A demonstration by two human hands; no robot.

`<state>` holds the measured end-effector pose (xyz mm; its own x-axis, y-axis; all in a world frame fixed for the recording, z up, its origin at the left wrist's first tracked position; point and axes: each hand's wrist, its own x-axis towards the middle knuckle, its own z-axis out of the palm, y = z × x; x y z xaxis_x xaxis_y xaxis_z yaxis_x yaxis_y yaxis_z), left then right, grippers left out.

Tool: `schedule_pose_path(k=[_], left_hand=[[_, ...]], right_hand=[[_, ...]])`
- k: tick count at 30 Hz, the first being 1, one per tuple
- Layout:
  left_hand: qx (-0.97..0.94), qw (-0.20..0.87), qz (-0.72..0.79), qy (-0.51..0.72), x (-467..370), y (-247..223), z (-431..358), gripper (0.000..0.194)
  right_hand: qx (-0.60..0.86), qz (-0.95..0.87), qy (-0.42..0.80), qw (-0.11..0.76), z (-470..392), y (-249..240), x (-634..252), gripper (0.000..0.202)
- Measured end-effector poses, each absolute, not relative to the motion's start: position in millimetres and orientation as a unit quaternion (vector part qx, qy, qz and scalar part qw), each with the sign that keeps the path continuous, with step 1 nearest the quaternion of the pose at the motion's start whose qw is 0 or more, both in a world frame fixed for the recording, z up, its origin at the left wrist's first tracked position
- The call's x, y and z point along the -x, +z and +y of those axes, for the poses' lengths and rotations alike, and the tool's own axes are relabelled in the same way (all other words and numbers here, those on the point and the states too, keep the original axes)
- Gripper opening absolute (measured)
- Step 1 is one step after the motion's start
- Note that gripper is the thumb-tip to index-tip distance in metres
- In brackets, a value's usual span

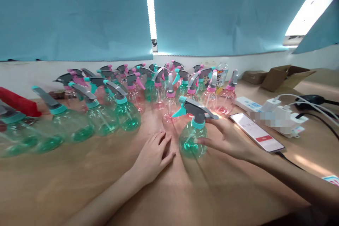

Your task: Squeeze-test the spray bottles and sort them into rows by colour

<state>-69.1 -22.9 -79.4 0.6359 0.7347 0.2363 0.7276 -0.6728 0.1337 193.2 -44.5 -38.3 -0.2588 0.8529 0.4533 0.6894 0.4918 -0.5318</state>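
Observation:
A clear green spray bottle (188, 144) with a grey and turquoise trigger head stands upright on the table in front of me. My right hand (231, 141) is closed around its right side, the thumb against the lower body and the other fingers partly hidden behind it. To the left of that bottle, my left hand (152, 155) lies on the table with fingers stretched out, holding nothing. Just behind stands a pink spray bottle (169, 111). A row of green spray bottles, the nearest one (128, 116) included, runs off to the left.
Many more pink and green spray bottles crowd the back of the wooden table (106, 190). On the right lie a lit phone (255, 132) and a power strip (247, 104) with chargers and cables. An open cardboard box (280, 77) sits behind them. Something red (19, 102) is at far left.

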Motion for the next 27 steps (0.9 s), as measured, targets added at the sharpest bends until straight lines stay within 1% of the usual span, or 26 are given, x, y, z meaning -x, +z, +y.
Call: schedule_pose_path(k=[5, 10, 12, 14, 15, 19, 22, 27], left_hand=[[-0.903, 0.005, 0.405, 0.145, 86.3, -81.4, -30.0, 0.039], [-0.885, -0.041, 0.44, 0.147, 113.1, -81.3, -37.7, 0.028], [-0.876, -0.06, 0.457, 0.142, 123.1, -79.7, -40.3, 0.025], [-0.869, -0.065, 0.471, 0.14, 130.6, -78.1, -42.1, 0.022], [-0.867, -0.063, 0.475, 0.139, 133.3, -77.7, -42.7, 0.022], [-0.866, -0.047, 0.474, 0.152, 137.7, -79.8, -43.1, 0.024], [-0.864, -0.031, 0.471, 0.173, 138.1, -84.1, -42.8, 0.025], [-0.861, 0.002, 0.473, 0.184, 138.8, -88.2, -43.7, 0.033]], right_hand=[[0.498, -0.776, 0.115, 0.369, -42.8, -35.4, -179.2, 0.045], [0.496, -0.782, 0.134, 0.354, -32.7, -20.6, -140.2, 0.045], [0.486, -0.772, 0.156, 0.379, -21.5, -20.4, -118.8, 0.043], [0.448, -0.764, 0.177, 0.429, -5.5, -26.2, -98.4, 0.04], [0.44, -0.761, 0.182, 0.441, 3.4, -30.5, -89.5, 0.042], [0.426, -0.756, 0.182, 0.462, 35.3, -45.7, -66.0, 0.051], [0.433, -0.746, 0.179, 0.472, 49.3, -48.6, -58.7, 0.056], [0.45, -0.737, 0.18, 0.471, 59.6, -43.7, -52.2, 0.053]])
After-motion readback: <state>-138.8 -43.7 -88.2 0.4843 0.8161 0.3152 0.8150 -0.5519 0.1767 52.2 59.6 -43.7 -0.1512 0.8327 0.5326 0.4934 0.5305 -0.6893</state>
